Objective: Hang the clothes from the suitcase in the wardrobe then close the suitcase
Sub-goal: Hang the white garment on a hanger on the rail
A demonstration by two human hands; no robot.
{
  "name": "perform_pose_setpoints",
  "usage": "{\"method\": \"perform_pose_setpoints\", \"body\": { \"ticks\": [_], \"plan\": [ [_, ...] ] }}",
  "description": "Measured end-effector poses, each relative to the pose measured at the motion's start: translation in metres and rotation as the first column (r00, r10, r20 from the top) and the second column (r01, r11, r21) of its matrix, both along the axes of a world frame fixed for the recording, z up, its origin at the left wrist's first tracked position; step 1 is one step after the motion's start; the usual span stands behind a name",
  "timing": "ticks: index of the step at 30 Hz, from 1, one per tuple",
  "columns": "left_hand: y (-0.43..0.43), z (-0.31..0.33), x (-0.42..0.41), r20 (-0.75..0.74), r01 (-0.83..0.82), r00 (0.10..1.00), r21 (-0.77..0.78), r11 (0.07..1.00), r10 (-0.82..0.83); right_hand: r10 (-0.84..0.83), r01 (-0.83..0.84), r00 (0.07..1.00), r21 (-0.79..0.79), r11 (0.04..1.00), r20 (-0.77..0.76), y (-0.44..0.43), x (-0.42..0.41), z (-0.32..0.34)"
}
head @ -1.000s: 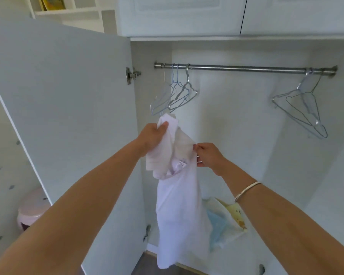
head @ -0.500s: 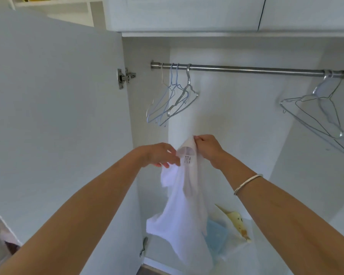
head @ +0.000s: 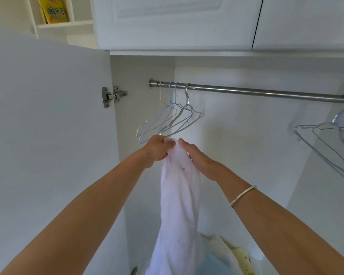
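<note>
While left hand [head: 157, 149] pinches the bunched top of the limp white cloth garment [head: 179, 195] & right hand [head: 197, 159] curls round it just below, it dangles to 6 o'clock, prob light & floppy, so grip at collar/shoulders, thin wire hangers [head: 167, 120] near at 12.

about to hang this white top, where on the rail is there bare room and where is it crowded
Bare room: the middle stretch of the rail, between the bunched hangers at its left end and the tilted hangers at its right end. Crowded: the left end, just above the white top held by the left hand and right hand.
</note>
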State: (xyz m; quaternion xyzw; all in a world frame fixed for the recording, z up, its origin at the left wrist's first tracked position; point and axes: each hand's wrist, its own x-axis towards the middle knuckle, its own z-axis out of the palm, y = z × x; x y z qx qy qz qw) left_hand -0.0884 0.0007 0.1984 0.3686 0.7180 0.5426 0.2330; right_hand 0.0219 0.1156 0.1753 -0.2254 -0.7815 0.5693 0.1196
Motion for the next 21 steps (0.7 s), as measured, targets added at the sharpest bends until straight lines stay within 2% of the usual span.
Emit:
{"method": "perform_pose_setpoints", "body": {
  "ticks": [3,7,11,14,16,18,21],
  "plan": [
    [0.008,0.005,-0.005,0.009,-0.005,1.000,0.004,1.000,0.005,-0.045,0.045,0.999,0.141,0.989,-0.006,0.000,-0.012,-0.003],
    [0.010,0.008,-0.020,0.135,0.000,0.991,-0.030,1.000,0.004,0.088,-0.062,0.994,0.317,0.946,-0.068,0.001,-0.034,-0.010],
    [0.004,0.007,-0.040,0.225,-0.009,0.974,-0.035,0.999,0.016,0.133,-0.132,0.991,0.256,0.957,0.015,0.005,-0.049,-0.005],
    [0.004,0.008,-0.054,0.265,0.002,0.964,-0.013,1.000,0.002,0.098,-0.098,0.995,0.152,0.983,0.007,0.009,-0.060,0.007],
    [0.006,0.010,-0.062,0.240,0.056,0.969,-0.011,0.998,-0.051,0.044,-0.037,0.997,0.106,0.994,-0.064,0.012,-0.072,0.017],
    [0.008,0.015,-0.067,0.140,0.067,0.989,-0.076,0.995,-0.056,-0.023,0.038,0.994,0.150,0.988,-0.104,0.014,-0.081,0.024],
    [0.011,0.020,-0.080,-0.062,-0.009,0.998,-0.229,0.973,-0.005,-0.033,0.051,0.998,0.460,0.887,-0.048,0.022,-0.096,0.028]
  ]
}}
